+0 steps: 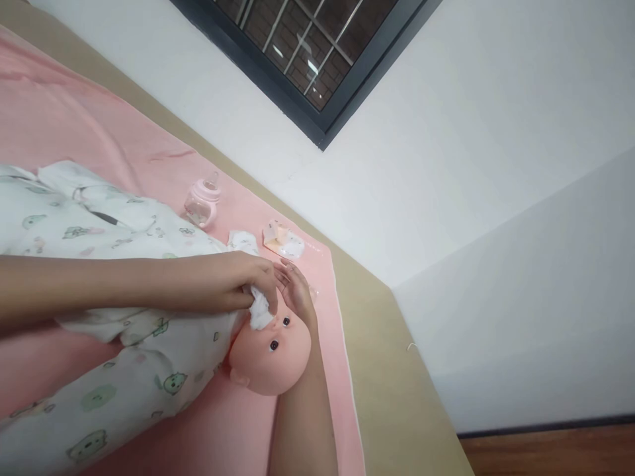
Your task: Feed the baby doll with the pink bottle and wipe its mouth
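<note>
A baby doll (278,363) with a bald pink head lies in a white printed outfit (173,383). My left hand (253,277) reaches across its body from the left, fingers closed on a crumpled white wipe (260,311). The wipe lies against the lower part of the doll's face, and its mouth is hidden. From below, my right forearm passes under the doll's head. My right hand (294,289) is beside the far cheek, palm partly showing and fingers loosely curved apart, with nothing seen in them.
A pink-topped baby bottle (202,201) lies on the pink blanket (317,264). Near it are a piece of white printed fabric (242,242) and a small peach-and-white packet (282,239). Past the tan surface (387,370) stands a white wall (471,165) with a dark-framed window (322,122).
</note>
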Available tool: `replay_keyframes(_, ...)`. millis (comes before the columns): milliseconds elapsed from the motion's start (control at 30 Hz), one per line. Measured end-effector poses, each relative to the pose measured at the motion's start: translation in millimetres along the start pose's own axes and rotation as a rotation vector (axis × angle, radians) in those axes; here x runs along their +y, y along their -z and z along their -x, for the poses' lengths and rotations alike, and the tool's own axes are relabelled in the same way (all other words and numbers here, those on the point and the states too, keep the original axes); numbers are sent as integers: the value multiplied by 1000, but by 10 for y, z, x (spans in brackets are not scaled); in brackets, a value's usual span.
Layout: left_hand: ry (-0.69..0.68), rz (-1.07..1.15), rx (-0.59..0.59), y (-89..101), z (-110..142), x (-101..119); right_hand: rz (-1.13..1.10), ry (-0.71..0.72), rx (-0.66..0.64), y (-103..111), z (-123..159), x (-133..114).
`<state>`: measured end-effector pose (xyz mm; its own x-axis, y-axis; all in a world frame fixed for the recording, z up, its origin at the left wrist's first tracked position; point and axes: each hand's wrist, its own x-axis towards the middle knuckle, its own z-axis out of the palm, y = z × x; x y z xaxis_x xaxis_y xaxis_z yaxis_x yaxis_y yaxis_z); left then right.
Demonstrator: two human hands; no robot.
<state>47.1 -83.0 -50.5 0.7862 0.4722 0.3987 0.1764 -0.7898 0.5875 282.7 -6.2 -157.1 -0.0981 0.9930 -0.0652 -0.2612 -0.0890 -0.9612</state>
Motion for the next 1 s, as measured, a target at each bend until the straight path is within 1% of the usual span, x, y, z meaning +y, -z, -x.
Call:
replay_keyframes(167, 13, 10, -12, 12, 1, -9, -5, -6, 8, -22, 10, -4)
replay_keyframes(267, 59, 25, -9, 55, 1, 1, -20, -10, -17, -35, 48, -44)
replay_keyframes(333, 116, 24, 1, 101, 0, -3, -33, 4, -51, -37, 92, -127)
replay_keyframes(400, 188, -1, 0, 154, -2, -25, -28, 41, -94, -43, 154, -272)
replay_keyframes(467, 258, -27, 12, 211, -8, -68, 25, 74, -173, -70, 242, -472)
replay_keyframes(533, 308, -21, 43, 263, -16, -121, 130, 79, -308, -135, 361, -698)
replay_keyframes(600, 346, 5, 65, 304, -22, -172, 259, 72, -450, -247, 499, -911)
replay_keyframes(633, 362, 18, 68, 318, -23, -193, 327, 68, -501, -317, 567, -1001)
replay_keyframes(700, 374, 20, 68, 334, -17, -224, 467, 64, -556, -466, 679, -1131)
replay_keyframes(767, 368, -2, 65, 338, -5, -247, 580, 73, -551, -585, 734, -1183)
replay_keyframes(833, 357, -14, 70, 347, 6, -276, 611, 79, -512, -627, 714, -1164)
replay_keyframes(867, 349, -10, 83, 358, 11, -295, 590, 78, -482, -610, 678, -1131)
replay_keyframes(933, 333, 12, 126, 404, 19, -343, 506, 66, -391, -506, 567, -1033)
replay_keyframes(1000, 350, 30, 175, 483, 30, -402, 426, 47, -248, -339, 437, -904)
